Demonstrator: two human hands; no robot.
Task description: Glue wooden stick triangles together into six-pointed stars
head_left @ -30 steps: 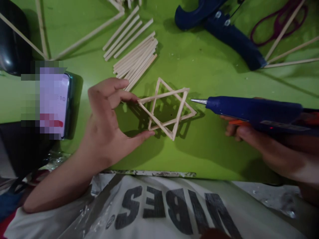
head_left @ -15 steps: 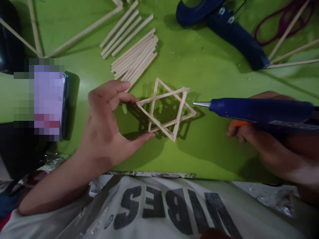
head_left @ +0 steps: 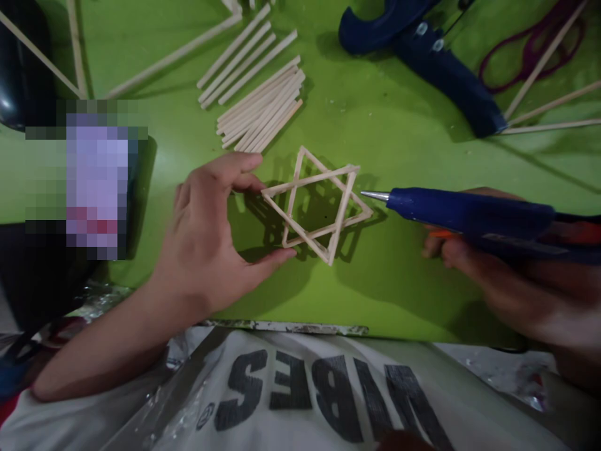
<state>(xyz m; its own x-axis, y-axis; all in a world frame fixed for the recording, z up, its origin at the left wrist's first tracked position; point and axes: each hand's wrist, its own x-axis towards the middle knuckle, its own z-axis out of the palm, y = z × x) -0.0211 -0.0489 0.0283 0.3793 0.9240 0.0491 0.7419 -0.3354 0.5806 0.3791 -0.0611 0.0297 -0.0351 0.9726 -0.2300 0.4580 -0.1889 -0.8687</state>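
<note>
Nozzle of glue gun (head_left: 464, 213) sits just beside stick star (head_left: 310, 180); right hand (head_left: 493, 275) grip clamped on glue gun, left hand (head_left: 206, 232) grip pinching stick star.

The person wears a light grey T-shirt (head_left: 474, 401) with big dark letters "VIBES" (head_left: 323, 391) printed on the chest. The left hand (head_left: 211, 232), right hand (head_left: 488, 275) and forearms are bare.

Glue gun (head_left: 469, 213) cropped at right edge
</note>
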